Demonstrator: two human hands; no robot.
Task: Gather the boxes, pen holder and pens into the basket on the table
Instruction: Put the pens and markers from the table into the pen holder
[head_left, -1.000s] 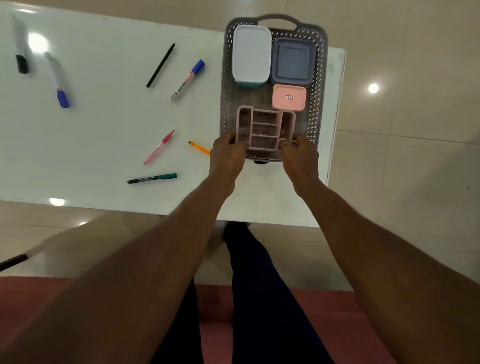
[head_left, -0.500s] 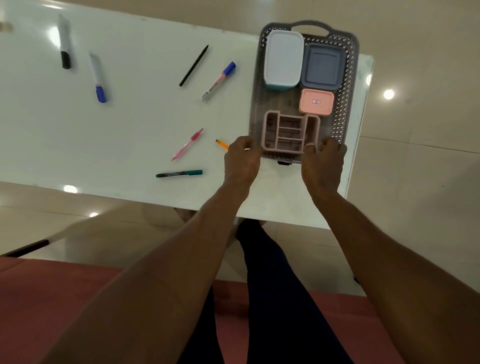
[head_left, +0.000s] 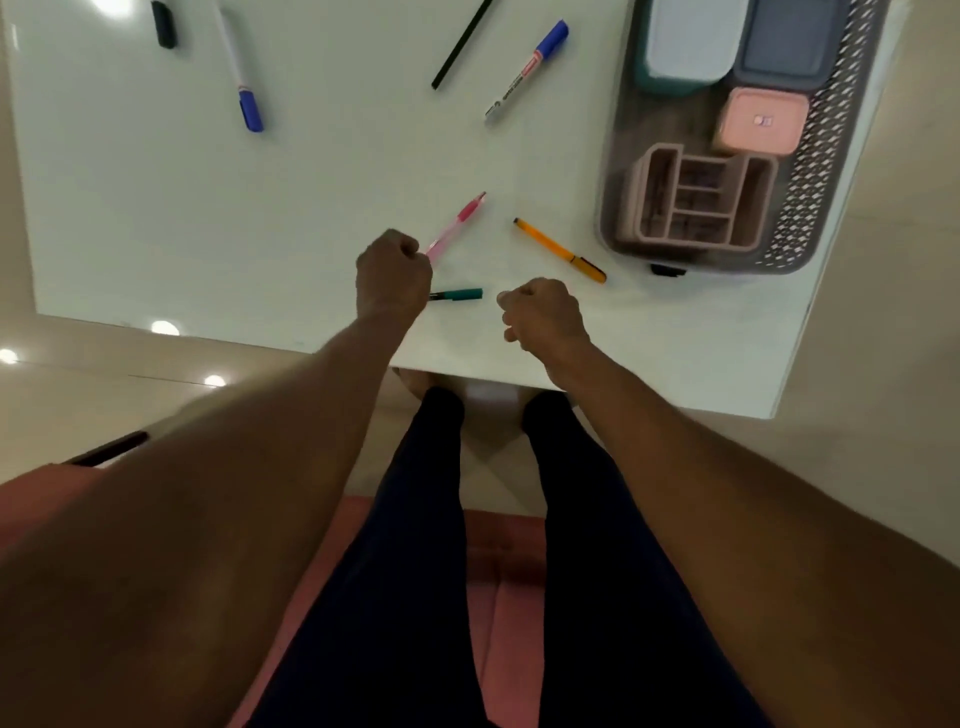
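Both hands off pen holder now.

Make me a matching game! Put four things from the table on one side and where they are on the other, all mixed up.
Things:
1. pink plastic pen holder with compartments
2. orange pen with black cap
3. pink see-through pen
4. small pink square box

Places:
A. on the white table, between the basket and the pink pen
B. in the grey basket, at its near end
C. in the basket, just behind the pen holder
D. on the table, its near end by the left hand

Pairs: 1-B, 2-A, 3-D, 4-C
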